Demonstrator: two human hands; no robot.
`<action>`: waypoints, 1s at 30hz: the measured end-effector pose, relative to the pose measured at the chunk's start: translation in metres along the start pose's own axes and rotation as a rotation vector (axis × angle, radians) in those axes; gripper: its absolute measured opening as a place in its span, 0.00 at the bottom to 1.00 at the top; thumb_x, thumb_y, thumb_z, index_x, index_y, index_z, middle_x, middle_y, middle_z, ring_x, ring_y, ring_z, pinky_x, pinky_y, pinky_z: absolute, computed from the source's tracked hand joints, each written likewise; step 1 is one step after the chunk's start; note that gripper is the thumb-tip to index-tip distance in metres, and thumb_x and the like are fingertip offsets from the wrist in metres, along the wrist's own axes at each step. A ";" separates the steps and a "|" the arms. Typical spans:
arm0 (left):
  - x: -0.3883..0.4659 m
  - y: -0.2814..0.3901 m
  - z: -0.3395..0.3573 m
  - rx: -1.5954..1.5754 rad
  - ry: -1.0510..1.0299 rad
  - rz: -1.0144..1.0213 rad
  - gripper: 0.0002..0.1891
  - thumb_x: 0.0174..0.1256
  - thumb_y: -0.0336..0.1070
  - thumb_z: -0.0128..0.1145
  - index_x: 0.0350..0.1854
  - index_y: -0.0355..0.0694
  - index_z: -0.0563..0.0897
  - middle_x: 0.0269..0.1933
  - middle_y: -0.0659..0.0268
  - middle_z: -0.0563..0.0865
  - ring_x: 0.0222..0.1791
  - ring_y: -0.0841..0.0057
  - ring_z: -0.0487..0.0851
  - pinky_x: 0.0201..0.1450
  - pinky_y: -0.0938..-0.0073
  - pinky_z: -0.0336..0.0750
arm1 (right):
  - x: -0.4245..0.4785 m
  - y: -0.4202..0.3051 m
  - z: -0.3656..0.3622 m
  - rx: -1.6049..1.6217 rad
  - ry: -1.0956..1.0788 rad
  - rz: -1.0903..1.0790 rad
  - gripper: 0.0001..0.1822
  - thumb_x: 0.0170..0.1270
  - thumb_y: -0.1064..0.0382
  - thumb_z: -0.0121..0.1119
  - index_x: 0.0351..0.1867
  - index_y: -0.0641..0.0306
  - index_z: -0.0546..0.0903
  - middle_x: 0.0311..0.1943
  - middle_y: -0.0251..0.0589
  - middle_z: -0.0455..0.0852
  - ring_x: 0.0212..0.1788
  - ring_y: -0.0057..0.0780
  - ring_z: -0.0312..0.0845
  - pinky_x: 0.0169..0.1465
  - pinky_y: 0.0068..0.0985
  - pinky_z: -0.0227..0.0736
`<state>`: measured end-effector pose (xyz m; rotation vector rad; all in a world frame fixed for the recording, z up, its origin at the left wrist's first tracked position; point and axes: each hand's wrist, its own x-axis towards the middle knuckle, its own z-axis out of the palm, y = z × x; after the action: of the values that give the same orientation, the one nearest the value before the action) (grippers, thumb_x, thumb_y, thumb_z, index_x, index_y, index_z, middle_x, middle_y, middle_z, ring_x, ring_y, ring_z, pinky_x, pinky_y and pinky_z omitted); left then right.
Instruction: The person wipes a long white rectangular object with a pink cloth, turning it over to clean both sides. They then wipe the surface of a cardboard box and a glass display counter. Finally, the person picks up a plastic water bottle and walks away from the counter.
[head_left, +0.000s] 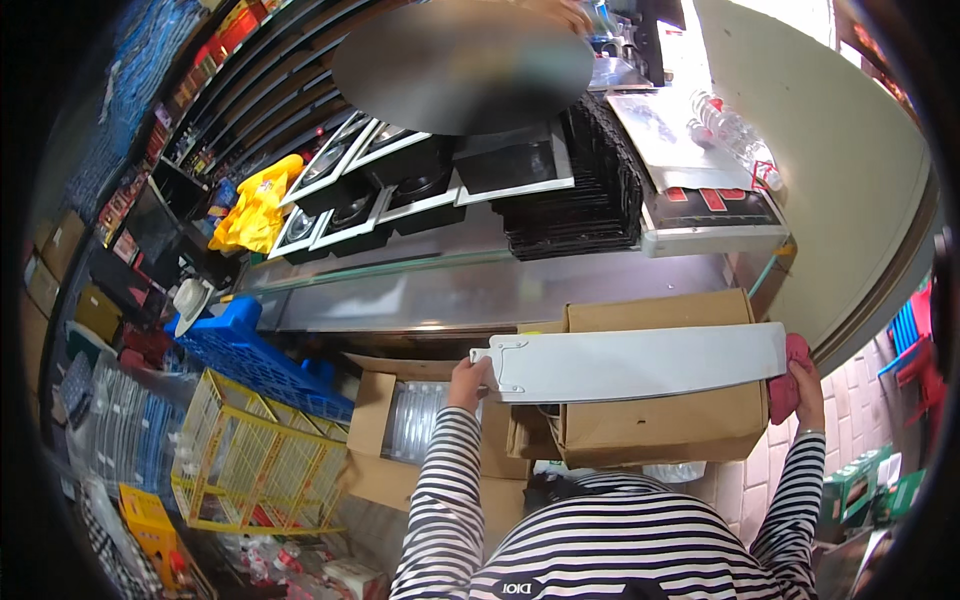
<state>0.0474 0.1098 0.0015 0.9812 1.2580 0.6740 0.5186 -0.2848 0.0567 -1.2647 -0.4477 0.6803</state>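
A long white panel (637, 364) with a thin wire fitting at its left end lies level across the front of my body. The fingers of my left hand (469, 382) grip its left end by the fitting. At the other end, my right hand (806, 386) holds a folded pink-red cloth (784, 405) against the panel's edge. Beneath the panel stands a cardboard box (660, 431), partly covered by it. To the left, an open cardboard box (367, 412) contains clear plastic items (412, 420), partly hidden by my left arm.
Ahead is a glass-fronted counter (465, 292) bearing black trays (577, 217) and white-framed fixtures (420, 187). Clear plastic bottles (731, 131) lie at its right end. A yellow wire rack (262, 457) and blue plastic crate (262, 352) stand on the left. A dark blurred oval hides the top centre.
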 end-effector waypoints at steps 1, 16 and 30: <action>-0.002 0.003 0.002 0.009 0.009 -0.002 0.10 0.60 0.41 0.58 0.41 0.45 0.79 0.34 0.70 0.81 0.33 0.76 0.78 0.30 0.72 0.69 | -0.001 0.001 0.003 0.033 0.038 -0.009 0.20 0.61 0.70 0.55 0.56 0.68 0.73 0.50 0.40 0.80 0.51 0.30 0.77 0.57 0.26 0.70; -0.031 0.010 0.010 -0.186 -0.071 -0.056 0.15 0.65 0.41 0.52 0.50 0.39 0.75 0.37 0.65 0.78 0.31 0.75 0.78 0.32 0.74 0.75 | -0.003 -0.008 -0.020 -0.600 0.316 -0.038 0.16 0.52 0.72 0.60 0.45 0.69 0.78 0.32 0.38 0.84 0.31 0.25 0.80 0.33 0.22 0.75; -0.059 -0.038 -0.002 -0.462 -0.309 -0.068 0.10 0.60 0.35 0.59 0.42 0.41 0.75 0.33 0.72 0.78 0.35 0.80 0.78 0.48 0.61 0.75 | -0.022 -0.008 0.317 -1.026 -0.492 -0.470 0.23 0.48 0.59 0.68 0.49 0.57 0.79 0.37 0.45 0.85 0.39 0.38 0.82 0.44 0.29 0.76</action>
<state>0.0296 0.0421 -0.0046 0.6261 0.8105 0.6901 0.2983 -0.0748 0.1476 -1.8322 -1.5858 0.3280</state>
